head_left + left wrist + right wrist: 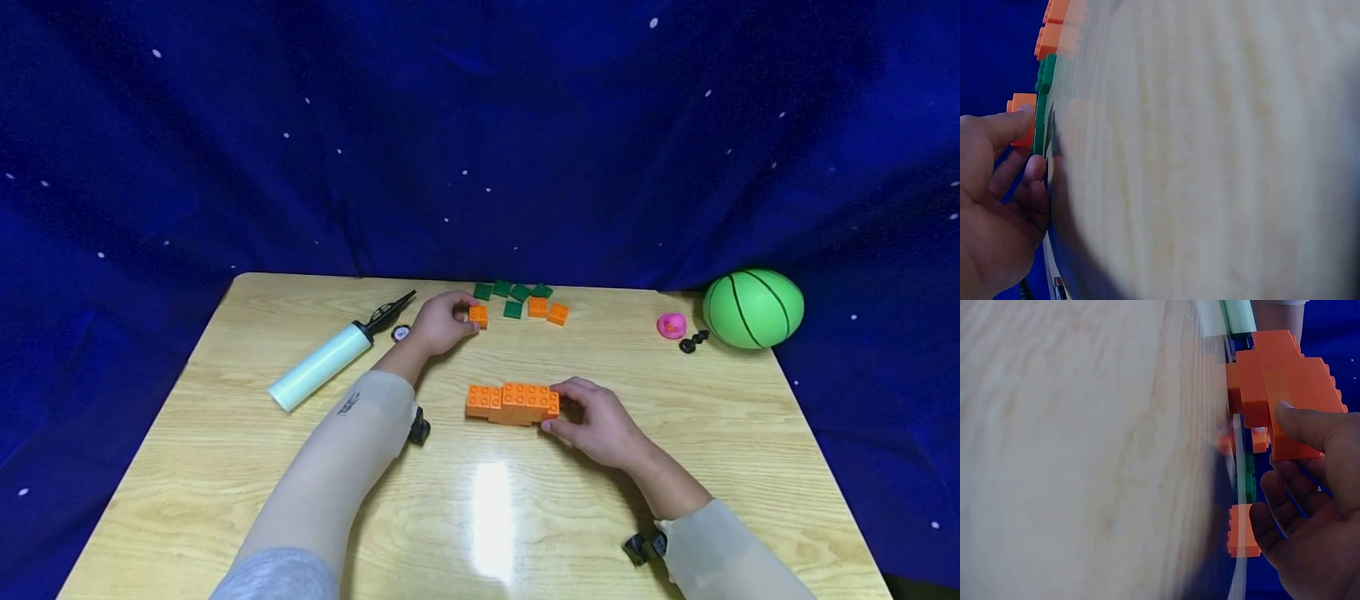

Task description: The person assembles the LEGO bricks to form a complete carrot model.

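In the head view my left hand (445, 322) pinches a small orange toy brick (478, 317) near the far edge of the table. The left wrist view shows the fingers of that hand on the orange brick (1024, 101), with a green piece (1040, 122) right beside it. My right hand (600, 422) grips the right end of a stepped block built of several orange bricks (517, 404), at mid-table. Seen from the right wrist, the thumb lies across a face of the orange block (1288, 387), and the other fingers are curled below it.
Several flat green pieces (513, 310) and two orange bricks (558, 314) lie at the back. To the left are a hand pump (322, 367) and a round chip (401, 333). A pink toy (672, 326), small black pieces (687, 345) and a green ball (753, 308) sit at the right.
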A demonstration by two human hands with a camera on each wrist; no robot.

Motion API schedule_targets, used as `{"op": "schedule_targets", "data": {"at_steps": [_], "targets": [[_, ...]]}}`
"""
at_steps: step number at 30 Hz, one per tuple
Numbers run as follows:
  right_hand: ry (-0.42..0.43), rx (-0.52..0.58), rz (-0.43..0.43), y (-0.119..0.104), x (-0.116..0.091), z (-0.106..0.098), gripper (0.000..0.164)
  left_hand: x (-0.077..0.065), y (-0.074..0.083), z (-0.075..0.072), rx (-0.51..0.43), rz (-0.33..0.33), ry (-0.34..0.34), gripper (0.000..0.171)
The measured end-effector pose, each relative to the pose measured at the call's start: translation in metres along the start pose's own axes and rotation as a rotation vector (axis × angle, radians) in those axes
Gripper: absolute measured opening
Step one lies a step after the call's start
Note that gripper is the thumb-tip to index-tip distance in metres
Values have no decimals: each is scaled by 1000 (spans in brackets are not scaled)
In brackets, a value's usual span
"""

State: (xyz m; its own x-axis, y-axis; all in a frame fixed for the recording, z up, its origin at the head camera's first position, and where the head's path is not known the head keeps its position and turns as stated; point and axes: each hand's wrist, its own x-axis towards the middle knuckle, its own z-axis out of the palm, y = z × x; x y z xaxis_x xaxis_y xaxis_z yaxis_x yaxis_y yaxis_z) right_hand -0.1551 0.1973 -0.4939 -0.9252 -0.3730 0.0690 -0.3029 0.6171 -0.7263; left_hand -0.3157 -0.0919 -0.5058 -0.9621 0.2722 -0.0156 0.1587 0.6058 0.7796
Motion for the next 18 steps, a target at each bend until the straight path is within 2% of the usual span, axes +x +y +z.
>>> {"op": "schedule_targets", "data": {"at_steps": [4,18], "targets": [[10,-3,-7,0,1,0,42,-6,2,2,-14,19,6,37],[6,-8,-2,0,-1,1,44,-27,4,0,-61,14,-9,37]]}}
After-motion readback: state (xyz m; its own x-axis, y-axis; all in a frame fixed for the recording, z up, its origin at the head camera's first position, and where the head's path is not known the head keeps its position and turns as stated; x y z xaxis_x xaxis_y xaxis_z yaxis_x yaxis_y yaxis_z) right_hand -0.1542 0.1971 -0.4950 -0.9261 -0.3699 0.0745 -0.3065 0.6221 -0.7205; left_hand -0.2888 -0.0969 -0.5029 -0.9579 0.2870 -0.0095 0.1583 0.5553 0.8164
